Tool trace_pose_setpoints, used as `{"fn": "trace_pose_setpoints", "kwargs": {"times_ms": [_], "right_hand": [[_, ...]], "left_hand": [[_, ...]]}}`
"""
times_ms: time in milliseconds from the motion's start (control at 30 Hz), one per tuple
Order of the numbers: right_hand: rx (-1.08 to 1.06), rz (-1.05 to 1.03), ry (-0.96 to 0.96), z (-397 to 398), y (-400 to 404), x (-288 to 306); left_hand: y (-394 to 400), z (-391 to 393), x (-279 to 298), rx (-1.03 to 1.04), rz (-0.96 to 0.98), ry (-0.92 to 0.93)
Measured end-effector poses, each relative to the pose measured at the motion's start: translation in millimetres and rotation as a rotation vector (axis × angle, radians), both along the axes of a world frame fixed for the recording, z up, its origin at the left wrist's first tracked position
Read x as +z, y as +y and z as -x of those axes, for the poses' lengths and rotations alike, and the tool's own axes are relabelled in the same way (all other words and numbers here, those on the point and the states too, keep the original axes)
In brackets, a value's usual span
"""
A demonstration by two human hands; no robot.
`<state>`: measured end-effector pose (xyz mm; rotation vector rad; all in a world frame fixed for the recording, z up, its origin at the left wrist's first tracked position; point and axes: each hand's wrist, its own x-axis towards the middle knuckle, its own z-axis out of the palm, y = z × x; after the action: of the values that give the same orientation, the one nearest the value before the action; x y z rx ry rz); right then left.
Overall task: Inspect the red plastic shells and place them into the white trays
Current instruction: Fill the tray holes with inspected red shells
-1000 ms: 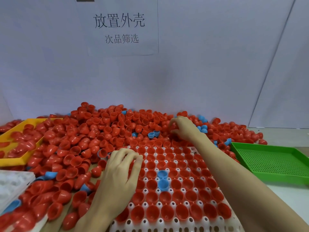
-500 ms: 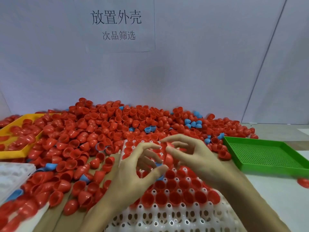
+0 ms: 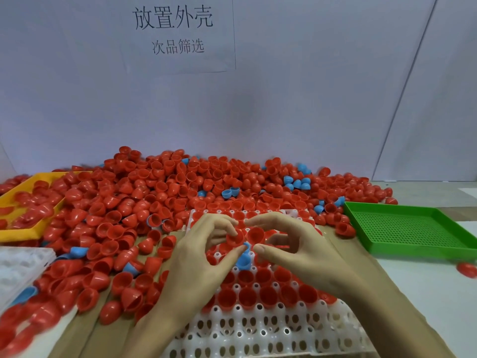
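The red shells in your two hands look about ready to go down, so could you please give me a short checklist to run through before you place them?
1. Left hand holds a red shell between its fingertips: ok.
2. Right hand holds a second red shell: ok.
3. Shells free of defects: cannot tell, too small and partly hidden.
4. Empty sockets left in the white tray: ok, the near rows are open.
5. Only red in the tray: not ok, a blue shell sits among the filled sockets.
6. Green tray out of the way: ok, at the right.
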<state>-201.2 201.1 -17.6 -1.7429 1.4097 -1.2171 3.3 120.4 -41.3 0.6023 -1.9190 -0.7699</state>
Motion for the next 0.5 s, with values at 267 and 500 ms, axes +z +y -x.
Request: {"fn": "trace_pose_setpoints", "kwargs": {"times_ms": [267, 500], "right_hand": [[-0.039, 0.041, 0.083, -3, 0, -2], [0.066, -0.079, -0.024, 18, 4, 2]], "left_hand": [[-1, -4, -1, 0.037, 0.094, -0.099], [4, -5, 2, -0.076, -0.004, -0.078]]}}
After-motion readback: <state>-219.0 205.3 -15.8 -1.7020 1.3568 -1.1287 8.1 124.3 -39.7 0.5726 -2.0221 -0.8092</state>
